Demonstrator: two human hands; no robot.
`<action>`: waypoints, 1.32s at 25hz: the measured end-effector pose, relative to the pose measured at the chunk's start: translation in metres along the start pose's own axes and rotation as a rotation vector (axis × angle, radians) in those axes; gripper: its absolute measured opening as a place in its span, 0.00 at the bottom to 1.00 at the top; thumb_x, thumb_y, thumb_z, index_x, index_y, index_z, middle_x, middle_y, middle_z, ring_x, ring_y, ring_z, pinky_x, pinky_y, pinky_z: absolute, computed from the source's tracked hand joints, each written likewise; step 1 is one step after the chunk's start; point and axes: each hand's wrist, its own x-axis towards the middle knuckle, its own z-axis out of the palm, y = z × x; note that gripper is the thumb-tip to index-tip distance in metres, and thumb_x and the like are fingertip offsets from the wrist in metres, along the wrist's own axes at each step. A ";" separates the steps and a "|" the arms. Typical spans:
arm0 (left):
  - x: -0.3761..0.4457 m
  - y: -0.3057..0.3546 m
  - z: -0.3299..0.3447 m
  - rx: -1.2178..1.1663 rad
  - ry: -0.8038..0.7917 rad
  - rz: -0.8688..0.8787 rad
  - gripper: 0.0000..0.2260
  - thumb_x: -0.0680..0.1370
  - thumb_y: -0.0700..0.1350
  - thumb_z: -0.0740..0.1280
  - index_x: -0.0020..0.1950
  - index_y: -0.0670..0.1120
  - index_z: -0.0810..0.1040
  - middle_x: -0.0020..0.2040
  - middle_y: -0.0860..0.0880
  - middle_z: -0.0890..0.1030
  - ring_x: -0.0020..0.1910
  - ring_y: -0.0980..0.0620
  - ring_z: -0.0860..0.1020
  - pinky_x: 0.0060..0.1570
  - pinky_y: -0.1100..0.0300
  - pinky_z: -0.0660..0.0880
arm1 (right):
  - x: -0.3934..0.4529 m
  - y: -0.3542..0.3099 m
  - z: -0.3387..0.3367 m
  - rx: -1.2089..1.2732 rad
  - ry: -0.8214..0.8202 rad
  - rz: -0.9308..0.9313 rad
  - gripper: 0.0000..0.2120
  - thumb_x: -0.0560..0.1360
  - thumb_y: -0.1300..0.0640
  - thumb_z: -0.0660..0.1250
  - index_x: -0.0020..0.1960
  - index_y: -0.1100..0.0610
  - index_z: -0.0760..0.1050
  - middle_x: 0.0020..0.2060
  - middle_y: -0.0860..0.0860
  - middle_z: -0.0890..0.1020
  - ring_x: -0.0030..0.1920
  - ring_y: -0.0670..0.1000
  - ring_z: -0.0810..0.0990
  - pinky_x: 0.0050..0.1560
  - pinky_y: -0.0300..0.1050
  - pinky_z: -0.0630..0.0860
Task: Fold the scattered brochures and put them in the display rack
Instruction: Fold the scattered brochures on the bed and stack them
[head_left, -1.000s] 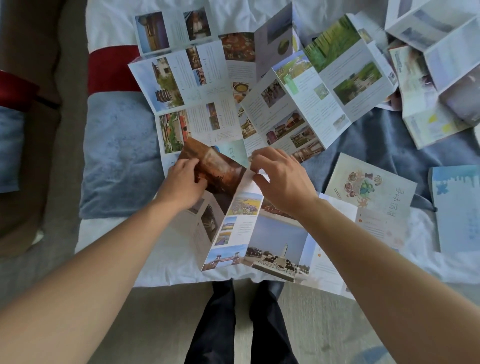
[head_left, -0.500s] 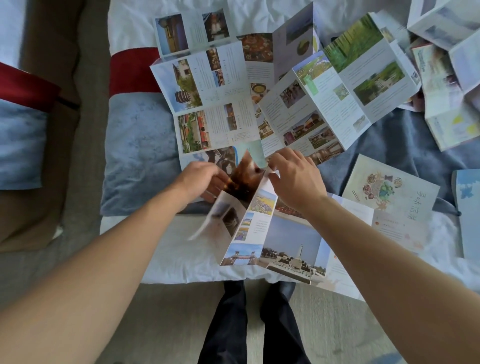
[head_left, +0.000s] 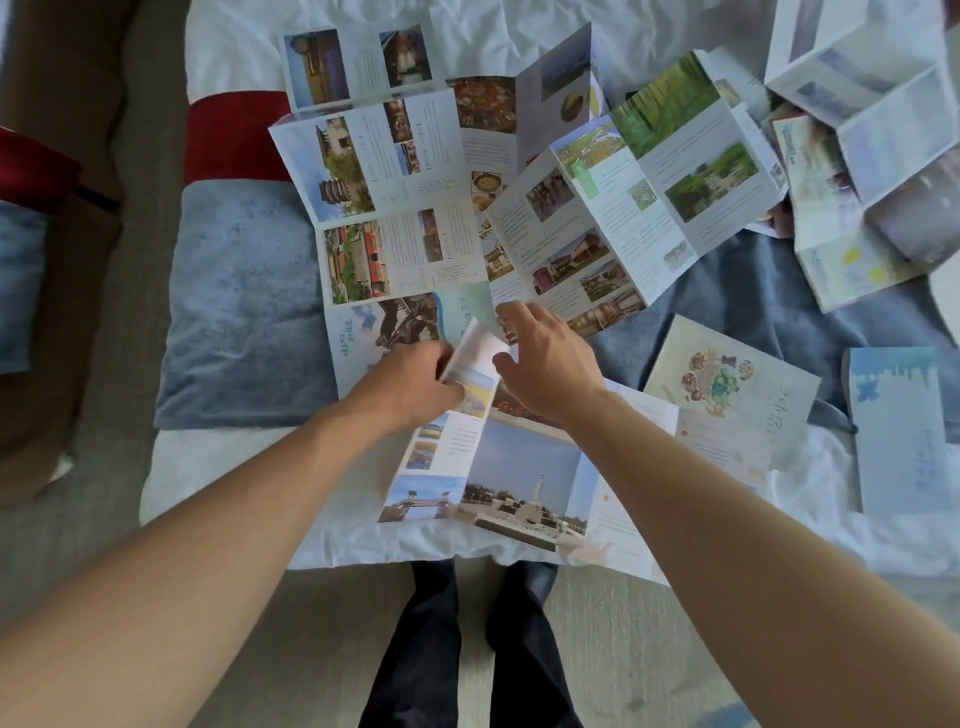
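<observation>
At the bed's (head_left: 218, 467) near edge, the left hand (head_left: 410, 387) pinches a raised panel of the travel brochure (head_left: 519, 467). The right hand (head_left: 550, 364) hovers over it, fingers spread, holding nothing.

The brown flap of the brochure (head_left: 488, 467) in the middle of the frame now lies folded over to the right, so its white back faces up. Before, it stood open on the left. The left hand (head_left: 410, 387) sits further right and holds this flap. The right hand (head_left: 550, 364) has opened, fingers spread just above the paper.
</observation>
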 end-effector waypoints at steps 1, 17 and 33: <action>0.000 0.001 -0.005 -0.013 0.017 -0.001 0.09 0.71 0.52 0.68 0.49 0.52 0.79 0.44 0.53 0.82 0.42 0.51 0.80 0.43 0.54 0.79 | -0.002 0.009 0.000 -0.005 -0.046 0.032 0.28 0.76 0.54 0.67 0.74 0.52 0.64 0.68 0.53 0.75 0.65 0.58 0.75 0.57 0.55 0.76; -0.006 0.012 0.064 -0.136 0.268 -0.012 0.27 0.75 0.46 0.73 0.72 0.46 0.67 0.66 0.50 0.69 0.64 0.56 0.66 0.66 0.57 0.66 | -0.041 0.049 0.010 0.296 0.105 0.002 0.11 0.76 0.56 0.72 0.57 0.55 0.81 0.49 0.52 0.83 0.48 0.53 0.81 0.47 0.55 0.81; -0.016 0.011 0.042 -0.744 -0.064 -0.152 0.18 0.66 0.46 0.72 0.56 0.51 0.80 0.52 0.51 0.85 0.55 0.50 0.82 0.62 0.47 0.75 | -0.062 0.046 -0.027 0.416 0.086 -0.023 0.21 0.74 0.68 0.68 0.64 0.55 0.76 0.54 0.50 0.83 0.51 0.45 0.76 0.49 0.41 0.79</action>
